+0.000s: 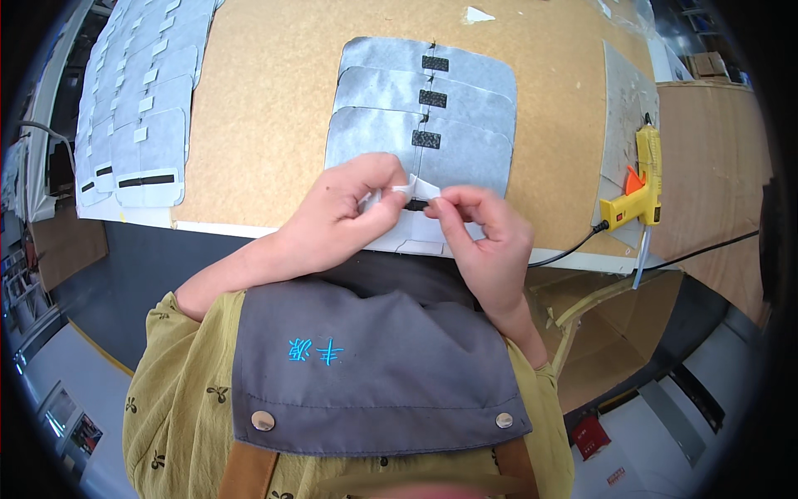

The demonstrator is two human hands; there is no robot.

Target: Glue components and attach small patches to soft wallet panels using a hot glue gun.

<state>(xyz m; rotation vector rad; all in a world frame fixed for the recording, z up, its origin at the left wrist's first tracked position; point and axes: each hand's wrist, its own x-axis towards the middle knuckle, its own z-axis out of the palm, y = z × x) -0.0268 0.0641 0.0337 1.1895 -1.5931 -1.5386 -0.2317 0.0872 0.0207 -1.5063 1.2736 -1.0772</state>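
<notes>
My left hand [353, 200] is closed in a pinch on a small white strip [426, 190], which looks like paper or tape. At the strip's right end, the thumb and forefinger of my right hand [490, 237] are also pinched together on it. Both hands are over the near end of overlapping light grey fabric pieces [474, 154] at the table's front edge. Each visible piece bears a black textured patch [426, 140] near its middle. Another dark patch shows just below the white strip, partly hidden by my fingers.
On the left lie rows of overlapping grey pieces [162, 125] with white tabs and black strips. A yellow glue gun [647, 170] rests on a grey board [623, 100] at the right, its black cable trailing along the table edge. Below is an open cardboard box [615, 337].
</notes>
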